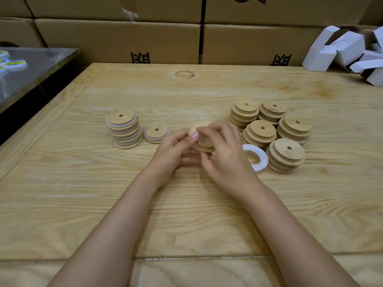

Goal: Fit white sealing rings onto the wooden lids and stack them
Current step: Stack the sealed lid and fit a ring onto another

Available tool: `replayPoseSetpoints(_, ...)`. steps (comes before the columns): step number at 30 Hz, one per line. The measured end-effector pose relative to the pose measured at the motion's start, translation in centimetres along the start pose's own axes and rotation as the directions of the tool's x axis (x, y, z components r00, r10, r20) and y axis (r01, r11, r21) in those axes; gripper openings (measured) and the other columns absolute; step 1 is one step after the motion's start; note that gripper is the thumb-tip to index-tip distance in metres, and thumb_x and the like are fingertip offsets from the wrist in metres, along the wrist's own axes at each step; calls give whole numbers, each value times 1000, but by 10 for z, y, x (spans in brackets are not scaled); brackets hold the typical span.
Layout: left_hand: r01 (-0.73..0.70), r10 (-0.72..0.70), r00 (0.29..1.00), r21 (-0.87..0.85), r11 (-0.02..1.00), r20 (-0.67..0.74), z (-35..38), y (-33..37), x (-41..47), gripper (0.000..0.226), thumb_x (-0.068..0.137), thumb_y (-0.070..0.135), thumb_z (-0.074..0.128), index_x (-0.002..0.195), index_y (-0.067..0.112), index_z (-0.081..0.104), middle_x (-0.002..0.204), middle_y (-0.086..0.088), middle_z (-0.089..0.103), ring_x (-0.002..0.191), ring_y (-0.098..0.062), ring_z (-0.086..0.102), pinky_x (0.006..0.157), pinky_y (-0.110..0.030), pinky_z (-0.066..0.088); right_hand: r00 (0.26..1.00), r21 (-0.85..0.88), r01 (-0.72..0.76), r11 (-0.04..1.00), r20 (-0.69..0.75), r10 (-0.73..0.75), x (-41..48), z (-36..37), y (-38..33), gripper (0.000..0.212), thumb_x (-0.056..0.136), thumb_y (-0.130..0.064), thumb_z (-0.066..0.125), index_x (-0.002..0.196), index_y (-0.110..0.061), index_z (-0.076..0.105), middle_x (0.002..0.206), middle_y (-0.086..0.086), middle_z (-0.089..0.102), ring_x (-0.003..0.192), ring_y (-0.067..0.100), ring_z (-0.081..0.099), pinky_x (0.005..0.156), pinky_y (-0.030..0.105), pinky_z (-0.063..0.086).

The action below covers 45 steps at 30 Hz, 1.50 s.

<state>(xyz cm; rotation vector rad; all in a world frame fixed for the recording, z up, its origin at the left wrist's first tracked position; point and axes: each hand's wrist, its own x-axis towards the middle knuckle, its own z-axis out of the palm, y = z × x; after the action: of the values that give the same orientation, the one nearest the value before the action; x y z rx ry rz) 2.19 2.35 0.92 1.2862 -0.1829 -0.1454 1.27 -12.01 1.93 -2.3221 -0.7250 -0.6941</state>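
Both hands meet at the middle of the wooden table [186,214]. My left hand [176,152] and my right hand [223,154] together hold a small stack of wooden lids [204,145], fingers wrapped over its top and sides. To the left stands a tall stack of ringed lids [124,129], with one ringed lid [156,132] beside it. Several stacks of bare lids [287,154] sit to the right. A pile of white sealing rings [257,157] lies just right of my right hand.
Cardboard boxes [118,38] line the far edge of the table. Folded white cartons [348,50] are heaped at the back right. A dark side table [37,67] with small round tubs stands at the left.
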Motion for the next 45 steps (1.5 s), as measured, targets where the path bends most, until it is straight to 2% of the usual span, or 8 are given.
replayPoseSetpoints(6, 22, -22, 1000, -34, 999, 8, -3, -1, 1, 23, 86, 13, 53, 105, 4, 59, 84, -4, 70, 78, -14, 68, 63, -27, 56, 995, 14, 53, 998, 89, -54, 0, -3, 3, 38, 74, 1, 68, 112, 1, 61, 105, 15, 56, 104, 32, 50, 96, 21, 29)
replayPoseSetpoints(10, 42, -42, 998, -18, 999, -38, 0, -3, 4, 19, 93, 4, 47, 108, 3, 59, 88, -8, 69, 81, -15, 68, 65, -29, 58, 998, -22, 60, 998, 21, -59, 2, -9, 8, 25, 79, 4, 59, 102, 0, 67, 98, 13, 62, 94, 32, 56, 86, 37, 45)
replayPoseSetpoints(12, 62, -63, 995, -16, 998, -82, 0, -3, 5, 18, 93, 3, 48, 107, 4, 59, 93, -11, 67, 85, -19, 67, 68, -31, 59, 1000, -129, -20, 991, -22, 17, 3, -14, 15, 30, 74, 11, 58, 99, 0, 68, 97, 14, 64, 91, 35, 58, 79, 44, 48)
replayPoseSetpoints(15, 81, -83, 987, -19, 996, -140, 1, -3, 7, 17, 94, 1, 47, 108, 3, 57, 96, -13, 64, 88, -23, 65, 71, -32, 59, 966, -411, -173, 895, 104, 235, 3, -22, 29, 37, 73, 6, 57, 107, -6, 67, 110, 10, 61, 104, 33, 50, 86, 42, 39)
replayPoseSetpoints(20, 83, -84, 982, -16, 996, -168, 3, -4, 9, 20, 94, -1, 46, 113, 2, 53, 95, -12, 62, 87, -22, 63, 75, -33, 58, 900, -587, -179, 790, 226, 372, 0, -32, 41, 29, 81, -4, 51, 105, -11, 66, 110, 3, 59, 100, 26, 44, 84, 36, 37)
replayPoseSetpoints(23, 88, -88, 981, -10, 996, -171, 3, -4, 9, 23, 94, -1, 47, 116, 0, 51, 97, -11, 61, 87, -22, 63, 76, -34, 57, 879, -586, -204, 784, 243, 410, 2, -34, 42, 31, 79, 0, 48, 101, -9, 66, 103, 7, 62, 97, 28, 49, 88, 39, 41)
replayPoseSetpoints(31, 92, -92, 983, -7, 996, -160, 3, -5, 10, 19, 93, -1, 47, 110, 3, 54, 93, -9, 63, 83, -19, 64, 75, -34, 57, 884, -571, -266, 776, 176, 432, 2, -36, 43, 28, 75, 7, 49, 93, -5, 65, 93, 9, 60, 89, 29, 53, 70, 35, 43)
replayPoseSetpoints(45, 86, -85, 984, 5, 996, -154, 2, -5, 10, 20, 94, -1, 46, 112, 3, 54, 93, -9, 62, 86, -19, 63, 75, -33, 58, 869, -541, -321, 777, 159, 469, 2, -42, 41, 21, 76, 3, 53, 92, -4, 66, 94, 11, 60, 86, 32, 56, 69, 38, 49)
